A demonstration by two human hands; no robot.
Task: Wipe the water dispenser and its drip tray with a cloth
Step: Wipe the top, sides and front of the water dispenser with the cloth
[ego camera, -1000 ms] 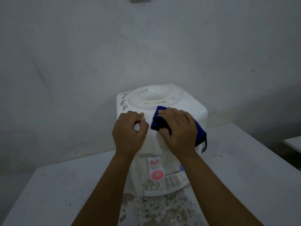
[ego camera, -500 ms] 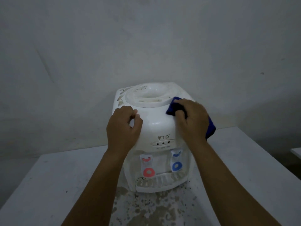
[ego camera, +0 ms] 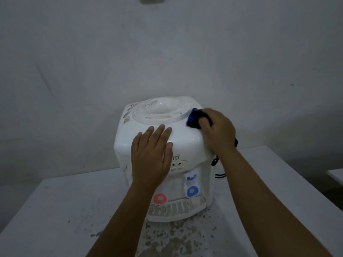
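Nearest the viewer, a white tabletop carries dark, speckled stains in front of a white plastic countertop water dispenser. At the dispenser's base sits its white slotted drip tray, with a red ring-shaped tap and a blue ring-shaped tap just above it. The left hand lies flat on the dispenser's upper front, fingers straight and together, holding nothing. Farther back, the right hand presses a bunched dark blue cloth against the top right corner, fingers curled over it; a black cord hangs below the wrist. The recessed round bottle seat on top shows brownish marks. A plain grey wall stands behind.
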